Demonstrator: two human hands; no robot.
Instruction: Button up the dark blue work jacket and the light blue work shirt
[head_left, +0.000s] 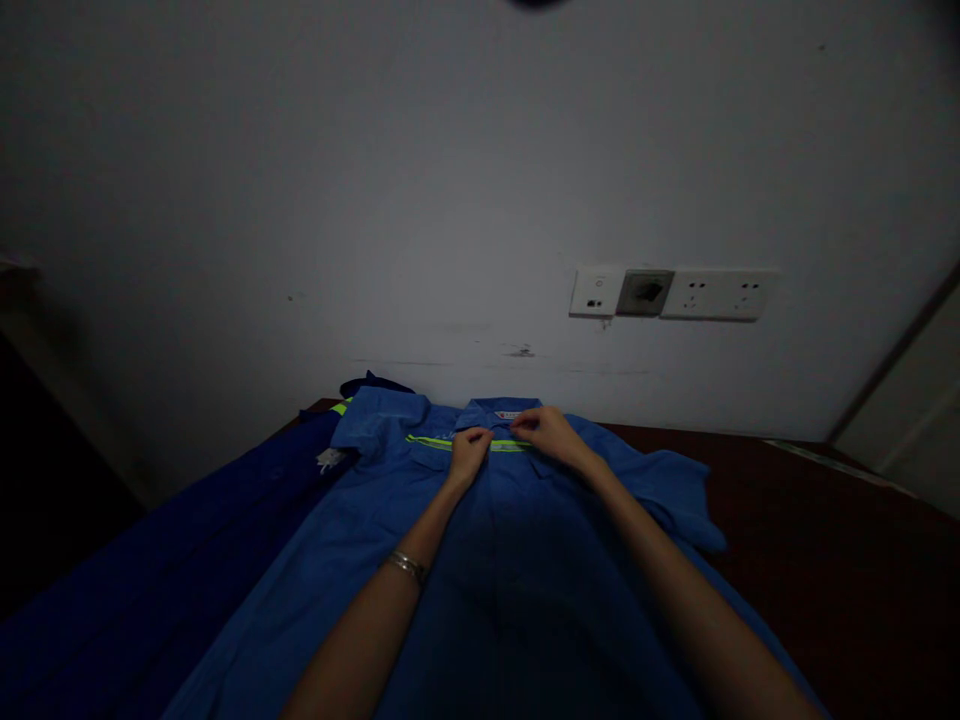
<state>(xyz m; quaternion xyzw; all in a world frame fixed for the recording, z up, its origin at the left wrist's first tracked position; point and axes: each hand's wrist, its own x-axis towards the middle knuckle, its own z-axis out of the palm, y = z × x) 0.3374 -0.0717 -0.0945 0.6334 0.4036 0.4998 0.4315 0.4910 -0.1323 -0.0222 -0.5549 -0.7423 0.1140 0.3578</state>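
Observation:
A light-blue short-sleeved work shirt (540, 560) lies spread out, front up, its collar toward the wall and a yellow-green reflective strip across the chest. My left hand (469, 456), with a bracelet on its wrist, is closed in a pinch on the shirt front just below the collar. Level with it on the other side of the front opening, my right hand (553, 434) also pinches the cloth by the collar. The fingertips of both hands are close together but apart. Whatever small part of the fastening lies between them is too dark to make out.
A darker blue garment (187, 540) with a yellow-green strip lies to the left, partly under the shirt. The dark reddish-brown table (810, 530) shows at the right. Behind it rises a pale wall (420, 200) with a row of sockets (712, 295).

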